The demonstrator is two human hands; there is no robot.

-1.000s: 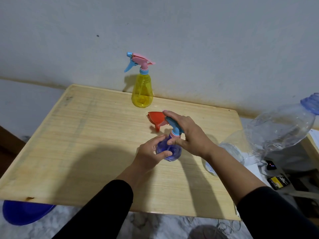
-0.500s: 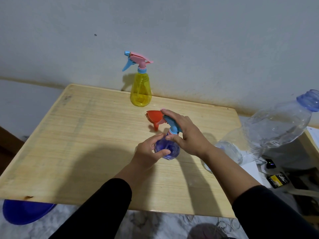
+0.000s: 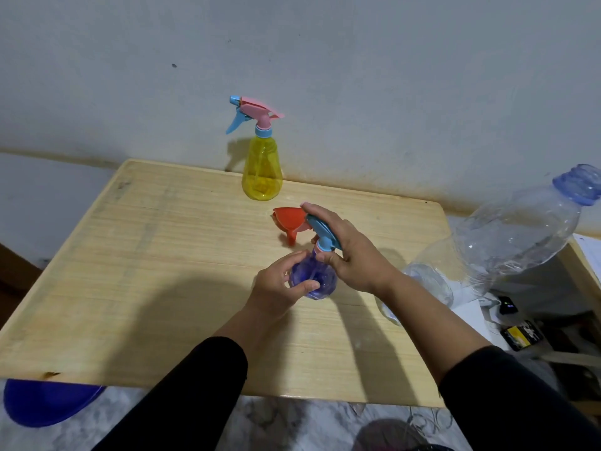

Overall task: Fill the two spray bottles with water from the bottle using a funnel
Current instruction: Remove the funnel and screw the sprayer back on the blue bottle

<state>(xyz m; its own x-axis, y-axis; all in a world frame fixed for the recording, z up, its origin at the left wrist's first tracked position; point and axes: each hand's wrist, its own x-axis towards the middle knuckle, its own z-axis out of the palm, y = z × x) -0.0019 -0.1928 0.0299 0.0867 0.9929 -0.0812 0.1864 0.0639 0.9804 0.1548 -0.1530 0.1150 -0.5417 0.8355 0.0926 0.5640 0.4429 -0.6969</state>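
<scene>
A small blue spray bottle (image 3: 314,280) stands near the middle of the wooden table (image 3: 156,288). My left hand (image 3: 279,284) wraps around its round body. My right hand (image 3: 348,252) covers its blue trigger head (image 3: 322,231) and pinches the collar. Just behind the head a red funnel (image 3: 290,222) lies on the table. A yellow spray bottle (image 3: 261,172) with a pink and blue trigger head stands upright at the table's back edge. A large clear water bottle (image 3: 507,242) with a blue cap leans at the table's right edge.
A wall runs close behind the table. A blue bowl (image 3: 45,402) sits on the floor under the front left corner. To the right, below the big bottle, lie small devices and cables (image 3: 520,333).
The hands stay on the blue spray bottle; my right hand has shifted slightly around its head. The view has moved a little.
</scene>
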